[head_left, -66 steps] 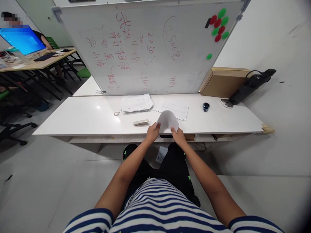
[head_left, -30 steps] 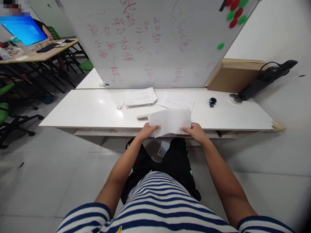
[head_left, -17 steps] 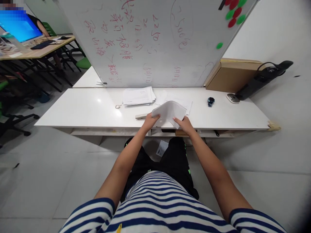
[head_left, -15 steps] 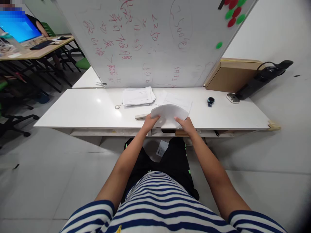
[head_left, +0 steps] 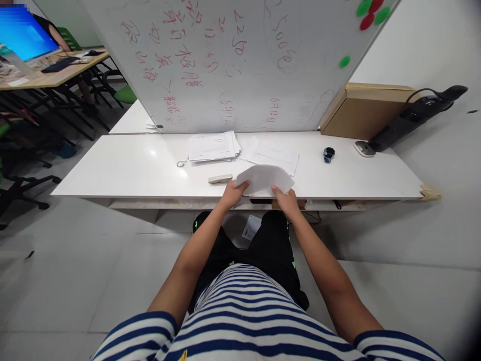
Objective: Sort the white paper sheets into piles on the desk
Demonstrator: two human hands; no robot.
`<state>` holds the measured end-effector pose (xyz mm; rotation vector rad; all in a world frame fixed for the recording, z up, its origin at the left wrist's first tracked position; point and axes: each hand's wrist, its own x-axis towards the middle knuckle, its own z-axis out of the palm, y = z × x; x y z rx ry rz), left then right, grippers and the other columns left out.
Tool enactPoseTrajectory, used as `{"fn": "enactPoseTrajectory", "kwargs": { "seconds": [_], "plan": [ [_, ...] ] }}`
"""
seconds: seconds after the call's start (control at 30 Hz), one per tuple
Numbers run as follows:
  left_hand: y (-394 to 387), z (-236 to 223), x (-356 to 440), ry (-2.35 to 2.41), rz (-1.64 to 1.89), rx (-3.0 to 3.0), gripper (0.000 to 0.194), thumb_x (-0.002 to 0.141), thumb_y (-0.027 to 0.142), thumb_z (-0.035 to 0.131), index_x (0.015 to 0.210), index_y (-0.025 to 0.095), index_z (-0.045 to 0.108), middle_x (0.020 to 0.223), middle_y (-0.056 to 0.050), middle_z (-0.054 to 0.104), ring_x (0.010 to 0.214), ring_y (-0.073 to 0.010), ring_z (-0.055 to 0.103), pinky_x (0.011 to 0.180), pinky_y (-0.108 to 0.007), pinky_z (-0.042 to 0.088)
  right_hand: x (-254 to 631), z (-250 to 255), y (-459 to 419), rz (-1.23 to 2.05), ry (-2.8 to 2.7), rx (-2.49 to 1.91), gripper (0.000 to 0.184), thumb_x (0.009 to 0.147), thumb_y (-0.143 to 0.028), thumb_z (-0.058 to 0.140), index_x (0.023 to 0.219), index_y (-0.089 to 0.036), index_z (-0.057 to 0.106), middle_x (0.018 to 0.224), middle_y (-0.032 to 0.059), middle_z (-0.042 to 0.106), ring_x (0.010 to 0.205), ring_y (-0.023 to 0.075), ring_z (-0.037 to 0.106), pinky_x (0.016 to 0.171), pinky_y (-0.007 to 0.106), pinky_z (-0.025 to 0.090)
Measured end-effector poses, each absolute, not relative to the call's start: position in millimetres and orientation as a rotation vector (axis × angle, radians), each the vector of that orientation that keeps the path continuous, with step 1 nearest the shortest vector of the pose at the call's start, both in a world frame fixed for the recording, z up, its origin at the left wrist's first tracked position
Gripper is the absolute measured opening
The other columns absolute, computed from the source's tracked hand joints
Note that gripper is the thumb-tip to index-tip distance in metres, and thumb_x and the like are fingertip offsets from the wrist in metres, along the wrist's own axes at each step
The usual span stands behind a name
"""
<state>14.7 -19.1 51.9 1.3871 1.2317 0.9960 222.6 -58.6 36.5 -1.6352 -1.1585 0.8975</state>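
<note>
My soft striped shirt (head_left: 244,311) curves below me in navy and white, above the matte black trousers (head_left: 274,245). Ahead of them I hold smooth white paper (head_left: 265,178), bowed into an arch with its rounded middle away from me; I cannot tell how many sheets there are. My left hand (head_left: 233,194) pinches its left end, thumb on the face towards me and the fingers mostly hidden behind. My right hand (head_left: 286,199) pinches the other end likewise, thumb pointing up and inwards. The paper spans the gap between my hands, over the front edge of the glossy white tabletop (head_left: 150,180).

Just beyond my left hand, to its left, lies a pale, slim stapler (head_left: 220,179). Farther in, thin loose sheets (head_left: 278,153) lie flat behind the paper, and to their left sits an uneven paper stack (head_left: 212,147). A dark watch (head_left: 328,154) rests well to the right of my right hand, then a rounded mouse (head_left: 364,148) by a leaning, glossy black bottle (head_left: 413,120). Behind them stands a brown cardboard box (head_left: 368,110), beside the smooth whiteboard (head_left: 255,90) with its red writing.
</note>
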Motion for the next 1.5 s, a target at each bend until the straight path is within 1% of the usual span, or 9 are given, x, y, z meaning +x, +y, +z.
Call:
{"fn": "enactPoseTrajectory", "kwargs": {
  "seconds": [0.1, 0.23, 0.33, 0.47, 0.63, 0.83, 1.0, 1.3, 1.5],
  "plan": [
    [-29.9, 56.6, 0.5, 1.225, 0.824, 1.423, 0.044, 0.074, 0.053, 0.065, 0.097, 0.015, 0.069, 0.095, -0.008, 0.070, 0.089, -0.0250, 0.063, 0.077, -0.034, 0.050, 234.1, 32.7, -79.6, 0.961, -1.246, -1.680, 0.042, 0.074, -0.048, 0.064, 0.097, -0.013, 0.068, 0.108, 0.0145, 0.068, 0.105, 0.0278, 0.061, 0.094, 0.039, 0.045],
    [-35.5, 62.3, -15.9, 1.349, 0.848, 1.525, 0.048, 0.080, 0.051, 0.059, 0.115, 0.019, 0.060, 0.101, -0.009, 0.067, 0.085, -0.0209, 0.063, 0.076, -0.033, 0.049, 247.3, 24.8, -103.8, 1.326, -1.104, -1.674, 0.040, 0.068, -0.046, 0.072, 0.088, -0.012, 0.068, 0.089, 0.0138, 0.071, 0.078, 0.0261, 0.066, 0.066, 0.037, 0.055],
    [-25.3, 71.7, -26.2, 1.518, 0.967, 1.720, 0.045, 0.089, 0.050, 0.046, 0.123, 0.023, 0.053, 0.106, -0.008, 0.064, 0.089, -0.0204, 0.062, 0.081, -0.033, 0.047, 250.2, 25.0, -108.7, 1.489, -0.897, -1.572, 0.036, 0.066, -0.038, 0.076, 0.088, -0.012, 0.067, 0.084, 0.0109, 0.070, 0.063, 0.0191, 0.061, 0.046, 0.029, 0.051],
    [8.9, 81.6, -37.6, 1.665, 0.830, 2.140, 0.041, 0.095, 0.046, 0.031, 0.112, 0.023, 0.060, 0.115, -0.009, 0.061, 0.114, -0.0269, 0.049, 0.096, -0.038, 0.037, 243.8, 32.7, -100.9, 1.533, -0.815, -1.516, 0.030, 0.064, -0.029, 0.076, 0.085, -0.011, 0.066, 0.081, 0.0090, 0.068, 0.055, 0.0127, 0.053, 0.035, 0.023, 0.040],
    [51.5, 75.9, -43.2, 1.570, 0.622, 2.280, 0.046, 0.096, 0.044, 0.021, 0.107, 0.020, 0.058, 0.112, -0.011, 0.060, 0.111, -0.0262, 0.048, 0.093, -0.038, 0.038, 225.6, 37.3, -87.4, 1.599, -0.845, -1.465, 0.024, 0.064, -0.025, 0.076, 0.080, -0.011, 0.065, 0.072, 0.0067, 0.065, 0.053, 0.0113, 0.050, 0.034, 0.021, 0.035],
    [64.2, 65.5, -39.3, 1.450, 0.488, 2.258, 0.046, 0.095, 0.048, 0.022, 0.100, 0.020, 0.059, 0.109, -0.011, 0.059, 0.117, -0.0275, 0.044, 0.095, -0.038, 0.037, 212.5, 37.9, -76.7, 1.630, -0.855, -1.484, 0.027, 0.063, -0.024, 0.074, 0.085, -0.012, 0.063, 0.069, 0.0040, 0.064, 0.052, 0.0111, 0.050, 0.034, 0.020, 0.035],
    [64.5, 59.9, -39.4, 1.445, 0.526, 2.205, 0.046, 0.094, 0.048, 0.023, 0.102, 0.019, 0.058, 0.112, -0.012, 0.059, 0.109, -0.0263, 0.050, 0.091, -0.038, 0.038, 214.4, 36.7, -72.3, 1.637, -0.889, -1.474, 0.029, 0.063, -0.024, 0.074, 0.086, -0.013, 0.062, 0.070, 0.0028, 0.064, 0.052, 0.0108, 0.050, 0.035, 0.020, 0.034],
    [68.8, 53.8, -40.1, 1.438, 0.464, 2.237, 0.050, 0.095, 0.046, 0.022, 0.116, 0.018, 0.057, 0.128, -0.012, 0.054, 0.124, -0.0251, 0.042, 0.102, -0.038, 0.034, 219.6, 39.9, -67.1, 1.632, -0.921, -1.493, 0.026, 0.063, -0.026, 0.074, 0.081, -0.013, 0.061, 0.067, 0.0030, 0.062, 0.052, 0.0105, 0.047, 0.037, 0.021, 0.034],
    [67.6, 54.5, -38.9, 1.487, 0.350, 2.227, 0.055, 0.095, 0.047, 0.022, 0.137, 0.018, 0.043, 0.146, -0.010, 0.040, 0.138, -0.0253, 0.028, 0.109, -0.040, 0.026, 218.9, 48.5, -65.7, 1.620, -0.958, -1.539, 0.023, 0.064, -0.026, 0.072, 0.079, -0.015, 0.060, 0.067, 0.0035, 0.062, 0.054, 0.0116, 0.048, 0.038, 0.022, 0.034]
  ]
}}
